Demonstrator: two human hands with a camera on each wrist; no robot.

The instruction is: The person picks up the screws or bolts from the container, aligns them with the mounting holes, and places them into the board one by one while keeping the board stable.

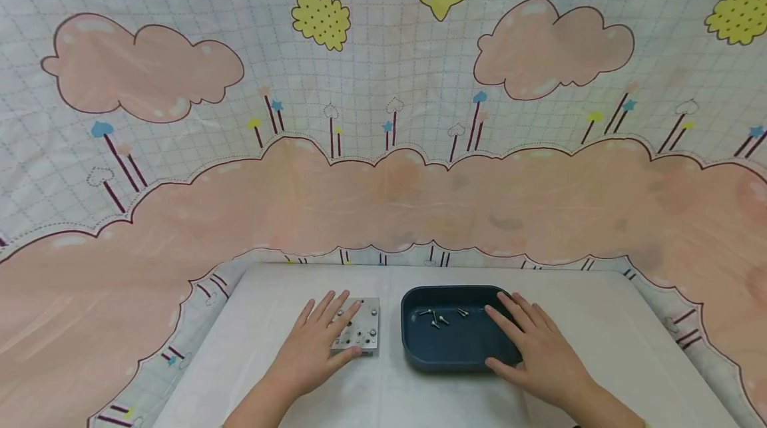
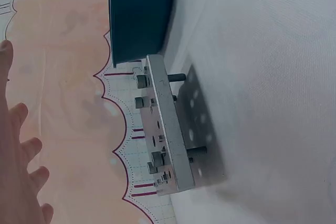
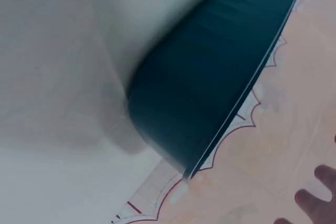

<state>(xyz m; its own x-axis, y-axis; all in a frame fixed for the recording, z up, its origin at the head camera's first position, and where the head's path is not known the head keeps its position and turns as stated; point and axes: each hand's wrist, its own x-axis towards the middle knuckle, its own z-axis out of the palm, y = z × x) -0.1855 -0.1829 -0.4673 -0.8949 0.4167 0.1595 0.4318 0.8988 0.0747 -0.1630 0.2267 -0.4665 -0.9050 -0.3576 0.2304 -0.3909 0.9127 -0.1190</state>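
Your left hand (image 1: 314, 349) hovers over the metal plate (image 1: 367, 323) at the left of the white tabletop (image 1: 605, 328), its fingers spread apart. Bolts (image 2: 157, 158) stand in that plate, with threaded ends poking out underneath. Your right hand (image 1: 544, 356), fingers also apart, hovers by the right side of the dark blue tray (image 1: 446, 352), where small screws (image 1: 443, 320) lie toward the far left.

In head view, the left hand (image 1: 314, 351) partly hides the metal plate (image 1: 368, 325).
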